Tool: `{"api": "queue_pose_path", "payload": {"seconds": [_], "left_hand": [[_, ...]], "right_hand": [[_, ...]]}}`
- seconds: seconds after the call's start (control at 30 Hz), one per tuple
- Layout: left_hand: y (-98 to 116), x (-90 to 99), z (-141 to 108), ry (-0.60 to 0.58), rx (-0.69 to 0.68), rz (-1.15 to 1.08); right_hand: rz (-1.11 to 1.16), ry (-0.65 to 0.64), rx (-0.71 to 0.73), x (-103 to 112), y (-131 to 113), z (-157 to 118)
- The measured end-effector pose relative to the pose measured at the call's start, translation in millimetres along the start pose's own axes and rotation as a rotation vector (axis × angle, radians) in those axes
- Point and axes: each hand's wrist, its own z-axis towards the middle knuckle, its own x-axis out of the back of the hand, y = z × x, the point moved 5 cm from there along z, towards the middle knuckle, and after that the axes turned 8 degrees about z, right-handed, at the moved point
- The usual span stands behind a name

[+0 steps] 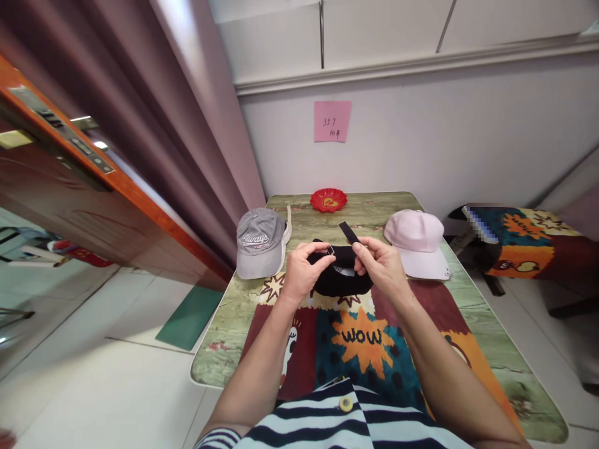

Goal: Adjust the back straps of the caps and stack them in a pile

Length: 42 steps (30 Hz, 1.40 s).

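A black cap (342,282) is between my hands over the table, its inside and a pale label showing. My left hand (306,265) pinches the cap's strap end by a small metal buckle (330,250). In my right hand (380,263), thumb and fingers close on the cap's other black strap (348,232), whose free end sticks up and to the left. The strap end and the buckle are apart. A grey cap (260,243) lies to the left of my hands, and a pale pink cap (416,243) to the right.
The wood-patterned table (472,305) bears a colourful cloth (360,343). A red scalloped dish (329,200) sits at the back, below a pink note (332,121) on the wall. Left are a curtain (206,125) and an orange-edged door (140,206). Another cloth-covered surface (538,249) is at right.
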Motion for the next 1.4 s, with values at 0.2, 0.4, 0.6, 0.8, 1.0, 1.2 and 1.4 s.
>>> {"api": "queue_pose_path", "payload": {"seconds": [0.2,0.4,0.6,0.8,1.0,1.2,1.4], "left_hand": [[-10,-2.8,2,-0.001,0.088,-0.112],[-9,-4.4,0,-0.003,0.111,-0.144],[-9,-6.1,-1,-0.019,0.12,-0.206],[-8,-8.0,-1,-0.048,0.159,-0.27],[-8,-8.7,-2,-0.159,0.145,-0.344],[-15,-8.2,-1,-0.237,0.13,-0.328],[-13,-8.4,-1,-0.267,0.124,-0.339]], "right_hand": [[-0.183,-0.075,-0.053,-2,11,2],[-0.285,-0.028,-0.054,-1,15,3],[-0.203,-0.08,-0.092,-4,16,2],[-0.065,-0.155,-0.164,-10,15,0],[-0.063,-0.255,-0.17,-5,22,3],[-0.126,-0.318,-0.177,-2,19,4],[-0.123,-0.324,-0.181,-4,13,3]]}}
